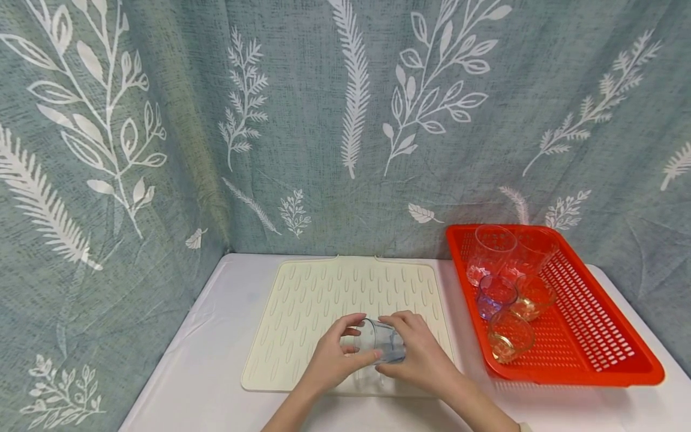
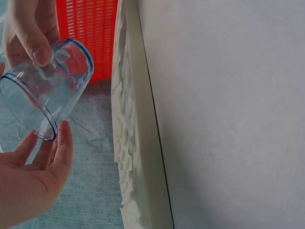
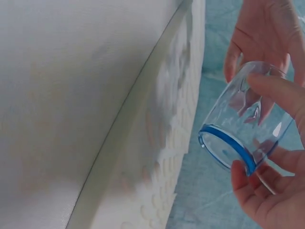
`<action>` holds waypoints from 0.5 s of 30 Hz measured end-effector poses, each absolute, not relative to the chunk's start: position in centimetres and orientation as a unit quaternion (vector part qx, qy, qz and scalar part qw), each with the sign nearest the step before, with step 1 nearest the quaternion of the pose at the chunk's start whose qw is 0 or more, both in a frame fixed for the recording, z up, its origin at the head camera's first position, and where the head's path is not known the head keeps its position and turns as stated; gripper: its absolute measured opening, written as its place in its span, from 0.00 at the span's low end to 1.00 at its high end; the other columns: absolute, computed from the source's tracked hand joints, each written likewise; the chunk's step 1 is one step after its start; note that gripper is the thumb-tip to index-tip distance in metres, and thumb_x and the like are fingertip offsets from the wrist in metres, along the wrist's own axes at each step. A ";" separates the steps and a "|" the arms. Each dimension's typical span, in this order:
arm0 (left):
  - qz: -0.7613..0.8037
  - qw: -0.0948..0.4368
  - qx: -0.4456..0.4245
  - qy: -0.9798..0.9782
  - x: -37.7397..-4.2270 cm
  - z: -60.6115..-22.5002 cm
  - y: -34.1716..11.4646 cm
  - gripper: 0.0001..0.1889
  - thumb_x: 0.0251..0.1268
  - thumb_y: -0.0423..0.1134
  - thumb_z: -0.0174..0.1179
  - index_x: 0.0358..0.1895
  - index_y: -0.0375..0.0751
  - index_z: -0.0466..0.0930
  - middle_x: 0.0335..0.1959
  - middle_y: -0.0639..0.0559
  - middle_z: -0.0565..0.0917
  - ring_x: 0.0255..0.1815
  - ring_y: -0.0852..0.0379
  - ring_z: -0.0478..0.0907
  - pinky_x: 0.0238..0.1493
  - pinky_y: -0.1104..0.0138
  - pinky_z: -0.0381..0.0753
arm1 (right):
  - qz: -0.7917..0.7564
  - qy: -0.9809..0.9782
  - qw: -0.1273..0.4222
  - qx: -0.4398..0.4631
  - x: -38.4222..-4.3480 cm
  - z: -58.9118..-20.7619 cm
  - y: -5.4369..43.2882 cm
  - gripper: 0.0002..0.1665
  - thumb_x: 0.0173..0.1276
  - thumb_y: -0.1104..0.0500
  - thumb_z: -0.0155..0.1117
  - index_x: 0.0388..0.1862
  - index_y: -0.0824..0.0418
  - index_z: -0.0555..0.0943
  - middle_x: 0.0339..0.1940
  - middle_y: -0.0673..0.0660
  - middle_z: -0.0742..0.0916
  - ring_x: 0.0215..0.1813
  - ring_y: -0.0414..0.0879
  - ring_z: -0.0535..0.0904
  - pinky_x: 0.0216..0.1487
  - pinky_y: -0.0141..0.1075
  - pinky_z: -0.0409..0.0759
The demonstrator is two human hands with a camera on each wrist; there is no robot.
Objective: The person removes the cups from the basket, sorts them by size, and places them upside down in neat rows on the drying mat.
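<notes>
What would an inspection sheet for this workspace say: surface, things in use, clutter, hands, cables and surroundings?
Surface: white table, bearing a cream rectangular ridged mat.
Things in use: transparent bluish cylindrical tumbler, tipped sideways, held clear of the mat.
Clutter: nothing seen beyond the red perforated plastic basket at right, holding round transparent cups.
Hands: left hand holds the tumbler's rim end, right hand its base end.
Cables: nothing seen.
Surroundings: grey-green fabric curtain with white leaf prints.

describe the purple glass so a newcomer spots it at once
On the right of the white table sits a red basket. Along its left side, a short glass sits between a tall clear glass behind and a yellowish glass in front; it alone is purple.
</notes>
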State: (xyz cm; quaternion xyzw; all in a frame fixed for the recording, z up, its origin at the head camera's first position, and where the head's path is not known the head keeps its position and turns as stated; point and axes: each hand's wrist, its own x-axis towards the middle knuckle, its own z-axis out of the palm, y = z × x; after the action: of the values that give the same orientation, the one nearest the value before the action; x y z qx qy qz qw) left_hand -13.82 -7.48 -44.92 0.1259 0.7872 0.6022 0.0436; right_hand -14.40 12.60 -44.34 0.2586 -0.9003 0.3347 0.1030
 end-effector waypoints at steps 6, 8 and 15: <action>0.613 0.040 0.124 0.779 -13.8 -44.9 -7.6 0.33 0.55 0.46 0.72 0.65 0.45 0.72 0.59 0.46 0.75 0.57 0.46 0.72 0.50 0.57 0.80 | 0.335 -0.900 0.105 0.257 -14.4 -44.3 12.6 0.46 0.41 0.50 0.85 0.62 0.56 0.76 0.54 0.48 0.78 0.55 0.42 0.70 0.52 0.42 0.78; 0.627 0.046 0.118 0.768 -13.9 -44.8 -7.7 0.32 0.56 0.45 0.71 0.64 0.45 0.72 0.60 0.46 0.75 0.58 0.46 0.72 0.50 0.58 0.80 | 0.343 -0.899 0.101 0.252 -14.4 -44.4 12.7 0.47 0.41 0.50 0.85 0.62 0.55 0.76 0.54 0.48 0.78 0.56 0.42 0.70 0.53 0.44 0.78; 0.663 0.069 0.090 0.740 -14.0 -44.8 -8.0 0.31 0.58 0.43 0.69 0.65 0.42 0.71 0.60 0.47 0.75 0.59 0.47 0.72 0.54 0.56 0.77 | 0.430 -0.873 0.053 0.222 -14.6 -44.3 13.2 0.45 0.44 0.50 0.84 0.64 0.46 0.74 0.60 0.46 0.77 0.60 0.46 0.71 0.54 0.43 0.78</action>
State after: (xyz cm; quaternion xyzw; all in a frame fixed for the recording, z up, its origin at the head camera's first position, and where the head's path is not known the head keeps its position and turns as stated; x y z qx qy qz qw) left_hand -13.99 -8.03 -44.81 0.0905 0.7400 0.6629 0.0692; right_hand -14.64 13.16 -44.31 0.2220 -0.8733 0.4304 0.0527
